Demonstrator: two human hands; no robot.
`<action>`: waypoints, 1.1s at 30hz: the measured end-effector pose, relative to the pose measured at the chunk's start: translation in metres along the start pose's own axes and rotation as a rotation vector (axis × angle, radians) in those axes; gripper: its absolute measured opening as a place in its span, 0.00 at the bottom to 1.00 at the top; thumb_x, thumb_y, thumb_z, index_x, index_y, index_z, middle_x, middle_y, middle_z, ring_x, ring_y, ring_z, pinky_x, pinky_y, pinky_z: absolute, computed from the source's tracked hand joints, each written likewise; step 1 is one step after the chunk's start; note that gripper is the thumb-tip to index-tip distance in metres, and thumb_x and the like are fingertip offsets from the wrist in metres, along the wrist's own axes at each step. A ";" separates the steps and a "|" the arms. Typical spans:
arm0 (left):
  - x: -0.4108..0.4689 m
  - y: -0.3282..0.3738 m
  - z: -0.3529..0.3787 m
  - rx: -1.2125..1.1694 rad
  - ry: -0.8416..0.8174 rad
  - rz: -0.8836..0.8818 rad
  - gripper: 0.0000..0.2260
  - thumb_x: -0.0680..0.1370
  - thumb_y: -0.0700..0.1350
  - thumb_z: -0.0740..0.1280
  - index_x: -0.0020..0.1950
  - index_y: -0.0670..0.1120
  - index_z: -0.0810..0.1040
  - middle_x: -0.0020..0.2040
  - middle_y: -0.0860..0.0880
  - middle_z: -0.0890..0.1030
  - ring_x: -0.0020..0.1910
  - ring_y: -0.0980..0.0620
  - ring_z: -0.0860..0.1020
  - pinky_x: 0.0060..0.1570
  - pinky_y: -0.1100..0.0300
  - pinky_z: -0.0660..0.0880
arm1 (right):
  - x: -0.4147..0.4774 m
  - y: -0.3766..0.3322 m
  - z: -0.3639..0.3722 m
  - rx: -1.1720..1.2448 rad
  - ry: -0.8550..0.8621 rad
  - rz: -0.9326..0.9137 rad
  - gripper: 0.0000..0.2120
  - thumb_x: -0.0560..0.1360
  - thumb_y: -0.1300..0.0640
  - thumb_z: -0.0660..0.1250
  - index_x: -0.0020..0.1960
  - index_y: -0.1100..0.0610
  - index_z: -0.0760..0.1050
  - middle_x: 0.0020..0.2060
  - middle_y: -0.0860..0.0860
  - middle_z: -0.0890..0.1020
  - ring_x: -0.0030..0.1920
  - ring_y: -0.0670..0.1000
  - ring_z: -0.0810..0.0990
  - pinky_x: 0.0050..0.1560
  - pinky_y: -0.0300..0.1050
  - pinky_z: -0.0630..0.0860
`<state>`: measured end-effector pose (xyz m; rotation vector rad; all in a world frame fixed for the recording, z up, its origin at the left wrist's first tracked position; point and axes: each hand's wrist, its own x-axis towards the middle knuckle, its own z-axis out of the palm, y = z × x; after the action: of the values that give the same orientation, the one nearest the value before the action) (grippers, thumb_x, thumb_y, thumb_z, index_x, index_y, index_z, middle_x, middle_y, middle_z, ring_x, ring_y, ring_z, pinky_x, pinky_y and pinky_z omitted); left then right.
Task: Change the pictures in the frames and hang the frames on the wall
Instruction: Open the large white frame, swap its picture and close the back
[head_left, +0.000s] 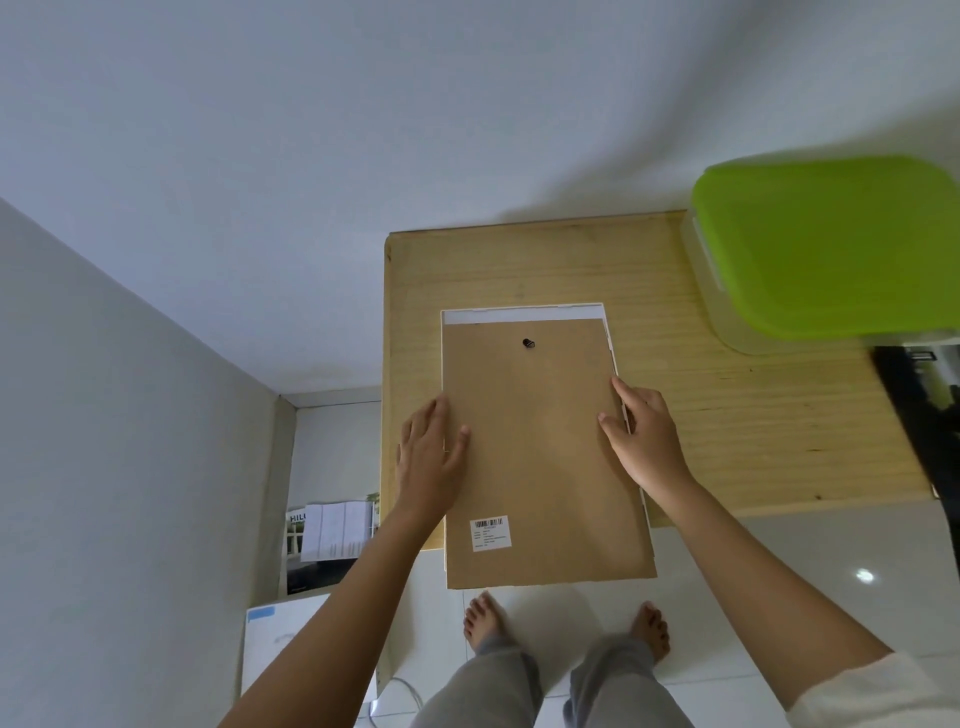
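Brown backing board (540, 457) is lying on the white frame (519, 313) on the wooden table (727, 415). We are pressing our flat left hand (428, 457) on it. Our right hand (644, 436) is touching its right edge, and we cannot tell its grip.

We cannot read the white barcode label (490, 532) on the brown fibreboard backing (535, 441); the lime-green plastic lid (831, 249), seemingly blurred, is cropped.

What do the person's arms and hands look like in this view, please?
Both hands are bare: the left hand and the right hand show no gloves, rings or watch. The left forearm is uncovered as far as the picture's edge. The right forearm is also uncovered, up to a cream-white sleeve that ends near the elbow.
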<state>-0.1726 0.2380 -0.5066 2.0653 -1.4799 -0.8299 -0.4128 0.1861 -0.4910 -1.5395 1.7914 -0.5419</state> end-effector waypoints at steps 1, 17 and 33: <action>-0.004 -0.004 0.000 -0.022 0.011 0.014 0.26 0.80 0.52 0.58 0.76 0.49 0.55 0.74 0.50 0.61 0.72 0.51 0.57 0.70 0.48 0.59 | -0.003 0.001 -0.001 0.001 -0.005 -0.003 0.25 0.77 0.58 0.63 0.73 0.55 0.62 0.60 0.52 0.68 0.50 0.46 0.70 0.50 0.28 0.59; -0.021 -0.004 -0.001 0.242 -0.119 0.014 0.32 0.78 0.62 0.53 0.76 0.52 0.42 0.77 0.54 0.47 0.76 0.53 0.43 0.72 0.49 0.48 | -0.015 -0.001 0.000 0.000 -0.062 0.010 0.27 0.77 0.58 0.63 0.73 0.56 0.59 0.64 0.52 0.65 0.63 0.50 0.67 0.57 0.32 0.60; -0.062 -0.019 -0.005 -0.063 -0.148 0.063 0.46 0.67 0.66 0.68 0.76 0.51 0.49 0.76 0.51 0.55 0.74 0.52 0.54 0.72 0.48 0.57 | -0.057 0.022 -0.001 -0.128 -0.085 -0.160 0.35 0.72 0.49 0.70 0.73 0.58 0.59 0.69 0.53 0.61 0.71 0.51 0.58 0.67 0.38 0.55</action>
<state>-0.1715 0.3032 -0.5030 1.9376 -1.5661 -1.0101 -0.4260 0.2456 -0.4929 -1.7781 1.6758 -0.4374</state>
